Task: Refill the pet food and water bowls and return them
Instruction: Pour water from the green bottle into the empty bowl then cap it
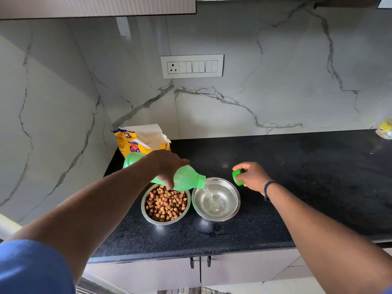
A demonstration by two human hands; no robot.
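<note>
The left hand (pixel 169 166) is wrapped around a green plastic bottle (pixel 184 180), tipped nearly flat so that a thin stream runs from its mouth into the steel water bowl (pixel 216 200), which sits just beyond and below the fingertips and holds only a shallow pool so far. Directly beneath that hand, touching the water bowl's rim, stands the steel food bowl (pixel 165 203), already heaped with kibble (pixel 164 205). The right hand (pixel 251 176) rests just past the water bowl's far side, fingers curled around the green cap (pixel 237 177). The likeliest slip is at the bottle's mouth: it hangs right over the near rim, so tilting back slowly could dribble water into the kibble or onto the black counter (pixel 297 177). Tipping harder risks a gulping surge that splashes out. An open kibble bag (pixel 137 141) stands behind the left wrist.
</note>
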